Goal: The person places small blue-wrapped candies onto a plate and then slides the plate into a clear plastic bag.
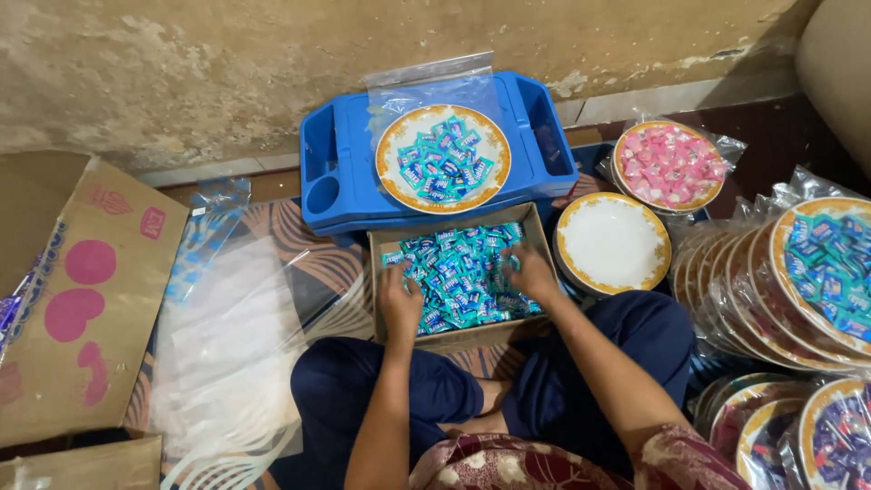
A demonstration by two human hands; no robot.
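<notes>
2 bare hands reach down from the seated person's lap into a shallow brown cardboard box (542,238) full of small blue-and-teal wrapped candies (458,277): the left hand (399,304) lies palm down on the pile at the box's near left, and the right hand (529,272) has its fingers curled into the sweets at the right; whether either has actually gathered any I cannot tell. Just right of the box sits an empty white plate with a gold rim (611,242). Beyond the box, a blue plastic tray (337,154) carries a gold-rimmed plate (390,145) heaped with the same candies, and farther right lies a bagged plate of pink sweets (669,166).
</notes>
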